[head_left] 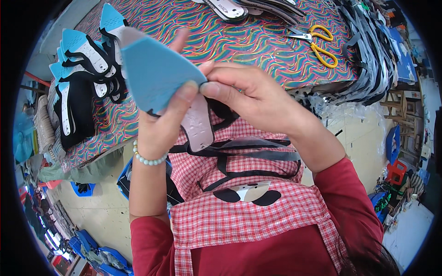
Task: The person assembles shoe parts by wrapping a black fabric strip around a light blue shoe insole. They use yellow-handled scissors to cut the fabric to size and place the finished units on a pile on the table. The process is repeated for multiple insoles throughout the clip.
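My left hand (172, 101) grips a flat padded piece (156, 66) with a pointed blue panel, a pale pink section and dark edging. Its thumb presses on the blue face, while the other fingers are mostly behind. At the blue panel's right corner, my right hand (244, 89) pinches the dark edging between thumb and fingers. Black and sheer grey strips (258, 149) hang below the piece, across my checked apron. Exactly what lies between the right fingertips is partly hidden.
Similar blue-tipped pieces (76, 41) with black straps lie piled on the left of the patterned tabletop (258, 43). Yellow-handled scissors (324, 55) rest at the right, near more stacked pieces (225, 9). Black and grey strips (370, 50) drape over the table's right edge.
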The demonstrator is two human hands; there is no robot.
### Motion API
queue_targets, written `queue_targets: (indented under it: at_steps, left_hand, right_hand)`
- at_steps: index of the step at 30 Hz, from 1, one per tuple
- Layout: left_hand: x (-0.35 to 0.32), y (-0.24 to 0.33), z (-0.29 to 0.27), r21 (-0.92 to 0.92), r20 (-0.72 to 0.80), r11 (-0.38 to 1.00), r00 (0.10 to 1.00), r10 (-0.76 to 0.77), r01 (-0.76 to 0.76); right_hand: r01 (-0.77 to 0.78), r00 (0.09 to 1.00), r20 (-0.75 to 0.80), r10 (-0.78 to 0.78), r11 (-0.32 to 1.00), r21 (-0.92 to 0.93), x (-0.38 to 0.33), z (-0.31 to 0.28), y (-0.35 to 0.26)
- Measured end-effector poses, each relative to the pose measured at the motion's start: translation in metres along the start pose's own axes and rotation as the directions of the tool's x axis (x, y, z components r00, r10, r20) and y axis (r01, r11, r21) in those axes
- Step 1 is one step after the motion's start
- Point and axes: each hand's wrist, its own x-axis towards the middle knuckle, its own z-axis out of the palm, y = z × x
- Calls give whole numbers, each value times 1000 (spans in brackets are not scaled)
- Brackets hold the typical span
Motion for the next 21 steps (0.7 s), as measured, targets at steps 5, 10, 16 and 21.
queue_targets:
  at_steps: [5, 10, 16, 21]
  left_hand:
    - [-3, 9, 19, -284, -301, 956, 954, -15, -74]
    - [-12, 18, 24, -273, -302, 962, 949, -86, 0]
    - [0, 13, 27, -385, -277, 921, 944, -180, 62]
    - [10, 11, 52, -340, -348, 920, 883, -315, 194]
  right_hand:
    - [-173, 945, -174, 276, 876, 451, -22, 25, -1]
    - [-68, 960, -235, 150, 944, 324, -45, 29, 7]
    - [-105, 982, -150, 118, 990, 90, -40, 20, -9]
    - [70, 925, -327, -193, 933, -353, -27, 13, 4]
